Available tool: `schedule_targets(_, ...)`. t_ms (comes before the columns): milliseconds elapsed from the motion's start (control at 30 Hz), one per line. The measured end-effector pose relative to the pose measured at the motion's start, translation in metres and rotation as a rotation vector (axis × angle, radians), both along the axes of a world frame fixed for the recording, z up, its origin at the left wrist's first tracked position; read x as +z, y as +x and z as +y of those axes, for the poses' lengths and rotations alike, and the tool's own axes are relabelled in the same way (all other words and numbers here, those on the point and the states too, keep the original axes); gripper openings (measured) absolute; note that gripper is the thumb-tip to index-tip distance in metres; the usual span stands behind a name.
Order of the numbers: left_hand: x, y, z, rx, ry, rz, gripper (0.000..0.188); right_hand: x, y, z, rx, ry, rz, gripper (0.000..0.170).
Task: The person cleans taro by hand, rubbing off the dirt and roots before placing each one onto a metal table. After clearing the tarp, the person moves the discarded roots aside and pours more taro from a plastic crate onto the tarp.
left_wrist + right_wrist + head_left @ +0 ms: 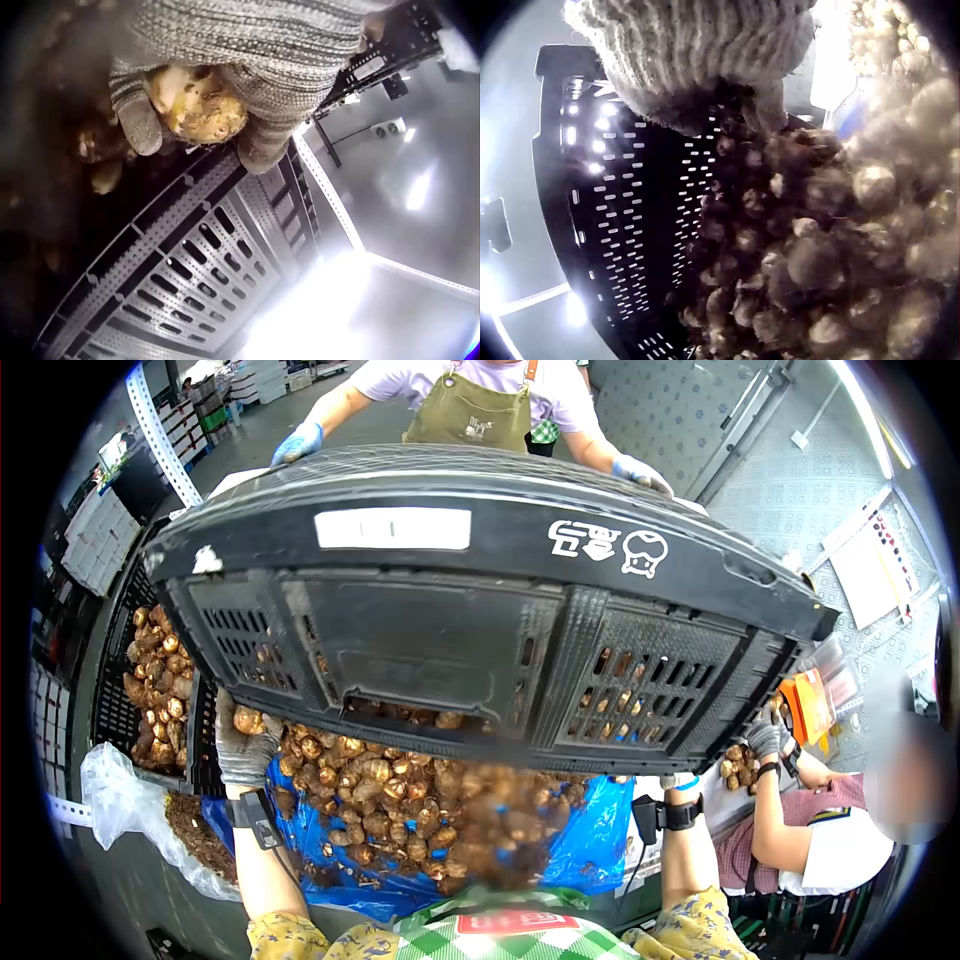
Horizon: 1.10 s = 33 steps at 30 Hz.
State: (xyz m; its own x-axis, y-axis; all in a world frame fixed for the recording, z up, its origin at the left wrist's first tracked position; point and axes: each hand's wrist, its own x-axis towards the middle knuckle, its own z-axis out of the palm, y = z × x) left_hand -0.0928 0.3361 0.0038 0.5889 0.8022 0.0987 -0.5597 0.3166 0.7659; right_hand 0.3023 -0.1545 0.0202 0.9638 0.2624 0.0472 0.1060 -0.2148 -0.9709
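Observation:
A large black plastic crate [430, 640] is tipped toward me. Taro corms [380, 790] tumble from it in a blur onto a pile on a blue plastic sheet [590, 840]. My left hand [245, 750], in a grey knitted glove, is at the crate's lower left corner; a peeled-looking taro [199, 112] is held between thumb and fingers, fingertips right at the crate's rim [187, 195]. My right hand [697, 60], also gloved, grips the crate's lower right edge, mostly hidden by the crate in the head view. Opposite, another person's blue-gloved hands [298, 444] rest at the crate's far side.
Another black crate [110, 690] with taros stands at the left, beside a clear plastic bag [115, 800]. On the right, a seated person with gloved hands [765, 738] works by a small taro heap [740, 768] and an orange container [805, 700].

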Motion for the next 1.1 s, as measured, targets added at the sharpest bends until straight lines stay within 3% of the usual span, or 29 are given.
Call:
schedule_targets(100, -0.032, -0.015, -0.003, 0.081, 0.040, -0.049, 0.045, 0.024, -0.028, -0.023, -0.019, -0.056, -0.081, 0.052)
schedule_targets(167, -0.040, -0.021, -0.007, 0.168, -0.220, -0.138, 0.043, 0.040, -0.045, -0.034, -0.027, -0.118, -0.167, 0.052)
schedule_targets(200, -0.032, -0.023, -0.004, 0.022, -0.390, -0.278, 0.042, 0.048, -0.053, -0.038, -0.027, -0.162, -0.218, 0.052)
schedule_targets(267, -0.053, -0.026, 0.009, 0.285, 0.043, 0.104, 0.041, 0.059, -0.056, -0.041, -0.020, -0.275, -0.338, 0.051)
schedule_targets(333, -0.019, -0.021, 0.010, 0.046, -0.434, -0.293, 0.036, 0.065, -0.054, -0.040, -0.009, -0.395, -0.468, 0.051)
schedule_targets(433, -0.014, -0.024, 0.031, -0.023, -0.487, -0.394, 0.034, 0.065, -0.043, -0.033, -0.011, -0.560, -0.646, 0.051)
schedule_targets(600, 0.025, -0.019, 0.031, 0.084, -0.569, -0.391, 0.035, 0.056, -0.020, -0.016, -0.034, -0.798, -0.874, 0.050)
schedule_targets(667, 0.030, -0.016, 0.033, 0.225, -0.274, -0.225, 0.035, 0.050, -0.013, -0.011, -0.042, -0.870, -0.939, 0.050)
schedule_targets(767, 0.055, -0.015, 0.030, 0.282, -0.040, -0.148, 0.033, 0.038, 0.002, 0.000, -0.053, -0.970, -1.017, 0.050)
schedule_targets(900, 0.079, -0.003, 0.026, 0.228, 0.118, -0.200, 0.043, 0.024, 0.029, 0.017, -0.082, -1.101, -1.134, 0.049)
schedule_targets(967, 0.100, -0.003, 0.026, 0.065, -0.106, -0.299, 0.053, 0.017, 0.042, 0.023, -0.091, -1.147, -1.166, 0.049)
schedule_targets(1067, 0.077, 0.006, 0.007, 0.558, 0.795, 0.248, 0.065, 0.012, 0.054, 0.024, -0.033, -1.018, -1.059, 0.048)
schedule_targets(1100, 0.068, 0.005, 0.005, 0.625, 0.884, 0.329, 0.062, 0.012, 0.054, 0.022, -0.007, -0.947, -1.000, 0.047)
